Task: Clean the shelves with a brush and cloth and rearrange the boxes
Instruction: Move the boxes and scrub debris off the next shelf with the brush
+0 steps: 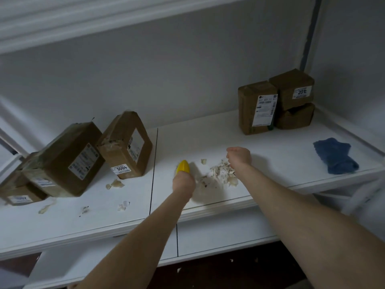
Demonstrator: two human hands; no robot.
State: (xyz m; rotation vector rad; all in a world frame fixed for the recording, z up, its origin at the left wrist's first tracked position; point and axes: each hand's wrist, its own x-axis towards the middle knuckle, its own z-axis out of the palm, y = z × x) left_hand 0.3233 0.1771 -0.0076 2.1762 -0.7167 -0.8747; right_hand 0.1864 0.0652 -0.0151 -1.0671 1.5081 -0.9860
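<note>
two hands work the shelf (pixel 281 149): left hand (pixel 184 184) grips the yellow brush (pixel 183 166) beside the scrap pile (pixel 223 174); right hand (pixel 238 156) curls at the pile's right side, whether holding scraps i cannot tell. a hard sweep could scatter bits over the front edge.

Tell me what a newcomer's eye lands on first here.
The yellow brush, gripped by the left hand at the middle of the shelf, stands out first, with a pile of pale scraps right of it by the right hand. Then the blue cloth crumpled at the right end, and brown boxes leaning at the left.
</note>
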